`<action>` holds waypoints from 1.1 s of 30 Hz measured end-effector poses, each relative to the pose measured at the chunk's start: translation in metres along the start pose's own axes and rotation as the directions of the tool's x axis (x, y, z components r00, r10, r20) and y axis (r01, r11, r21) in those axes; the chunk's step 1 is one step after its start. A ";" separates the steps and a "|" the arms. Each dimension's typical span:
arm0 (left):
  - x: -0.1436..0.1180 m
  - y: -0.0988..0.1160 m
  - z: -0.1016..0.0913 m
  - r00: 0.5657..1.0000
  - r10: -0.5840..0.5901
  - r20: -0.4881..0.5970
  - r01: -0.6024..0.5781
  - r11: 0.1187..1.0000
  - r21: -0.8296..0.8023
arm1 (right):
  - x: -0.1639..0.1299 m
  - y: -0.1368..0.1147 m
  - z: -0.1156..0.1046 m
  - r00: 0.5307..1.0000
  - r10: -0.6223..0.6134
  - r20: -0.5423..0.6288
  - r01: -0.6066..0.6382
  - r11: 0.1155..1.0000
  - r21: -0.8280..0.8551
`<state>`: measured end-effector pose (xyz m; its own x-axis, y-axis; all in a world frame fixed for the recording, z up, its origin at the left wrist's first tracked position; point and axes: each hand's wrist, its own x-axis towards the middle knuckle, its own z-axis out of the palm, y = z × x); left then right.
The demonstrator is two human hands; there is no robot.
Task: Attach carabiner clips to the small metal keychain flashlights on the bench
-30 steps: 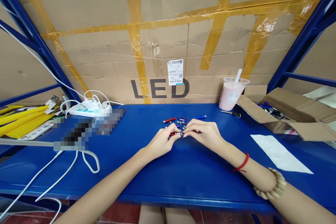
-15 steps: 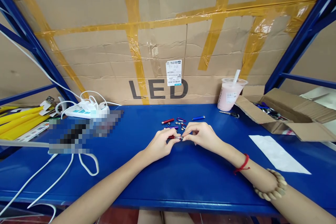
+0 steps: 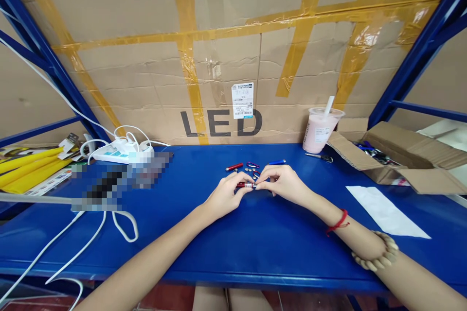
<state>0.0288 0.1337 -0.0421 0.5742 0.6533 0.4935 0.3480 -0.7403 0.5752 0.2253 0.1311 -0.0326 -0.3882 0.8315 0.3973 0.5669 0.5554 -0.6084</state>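
Observation:
A short red metal tube with a white label, which looks like a small laser pointer (image 3: 245,185), lies level just above the blue table. The thumb and fingers of my left hand (image 3: 228,191) are closed round its left part. At its silver right end, my right hand (image 3: 282,182) is closed in a pinch; its fingertips partly cover that end. Just beyond my hands lie a red tube (image 3: 234,167), a blue tube (image 3: 277,162), a carabiner (image 3: 252,165) and several small button cells (image 3: 250,170). A second carabiner (image 3: 256,174) is partly hidden by my right hand.
A cup of pink drink (image 3: 320,131) with a straw stands at the back right, by a key (image 3: 319,157). An open cardboard box (image 3: 386,175) and a white paper (image 3: 388,213) are at the right. To the left are a power strip (image 3: 116,153), cables and yellow packets (image 3: 32,170).
The red laser pointer and both hands have shifted slightly up and to the right. More of its labelled body shows between my hands; the purple tube is now hidden by my left hand.

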 end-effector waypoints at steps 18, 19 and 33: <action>-0.002 0.012 -0.002 0.973 -0.124 0.193 0.119 0.992 0.036 | 0.001 0.003 -0.005 0.982 0.013 0.191 -0.041 0.989 0.144; -0.002 0.012 -0.001 0.972 -0.122 0.201 0.117 0.993 0.035 | 0.001 0.003 -0.006 0.981 0.012 0.196 -0.040 0.989 0.141; 0.002 0.007 0.005 0.973 -0.063 0.222 0.030 0.988 0.150 | 0.000 0.008 -0.012 0.956 0.006 0.293 0.000 1.000 -0.023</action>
<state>0.0360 0.1290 -0.0407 0.7012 0.6472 0.2992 0.4722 -0.7359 0.4853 0.2388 0.1359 -0.0290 -0.5801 0.7955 0.1751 0.5834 0.5559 -0.5921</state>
